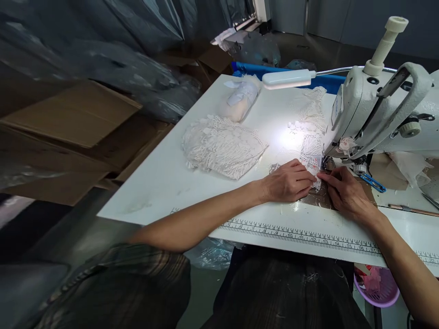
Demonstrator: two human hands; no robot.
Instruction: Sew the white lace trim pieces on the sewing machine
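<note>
A strip of white lace (311,145) lies by the needle area of the white sewing machine (353,98). My left hand (291,180) rests on it from the left, fingers curled and closed on its near edge. From the right, my right hand (350,194) pinches the same edge between thumb and forefinger, close to the presser foot. The two hands' fingertips almost meet. Under them is a brown plate (318,199) set in the table. More lace (313,98) trails behind the strip, and the fingers hide part of the held edge.
A heap of white lace (222,146) and a wrapped pale bundle (240,97) lie on the left of the white table (151,196). A lamp (288,78) hangs above. Blue thread snips (373,183) lie right; a purple basket (386,292) stands below; cardboard boxes (72,112) are left.
</note>
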